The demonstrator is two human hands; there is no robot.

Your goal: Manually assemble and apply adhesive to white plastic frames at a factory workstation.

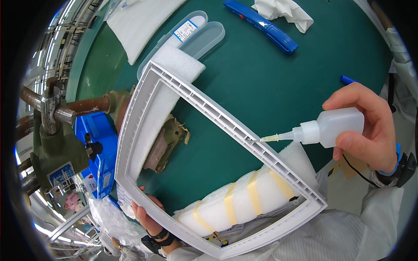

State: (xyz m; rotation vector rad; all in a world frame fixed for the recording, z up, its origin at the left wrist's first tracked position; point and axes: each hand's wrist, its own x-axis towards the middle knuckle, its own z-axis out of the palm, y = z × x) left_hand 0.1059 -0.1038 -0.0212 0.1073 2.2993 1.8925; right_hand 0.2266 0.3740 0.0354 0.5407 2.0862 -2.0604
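My right hand (370, 130) pinches a small translucent squeeze bottle (342, 126) between thumb and fingers. The bottle lies nearly level, and its yellowish dispensing tip (269, 138) points left, at the ribbed channel along the right side of a white plastic frame (209, 106). Whether the tip touches the plastic I cannot tell. At the lower left, my left hand (150, 215) grips the frame's edge, with part of the hand hidden behind it. White foam (170, 65) lies beneath the far corner, and a foam roll bound with yellow tape (237, 200) lies under the near side.
A metal vise (52, 139) stands at left, beside a blue bin (98, 152). Its jaw (165, 143) shows through the frame. On the green table (300, 87) lie a blue pen-shaped tool (261, 26), a crumpled white cloth (287, 12), an open clear case (204, 39) and a blue pen (349, 80).
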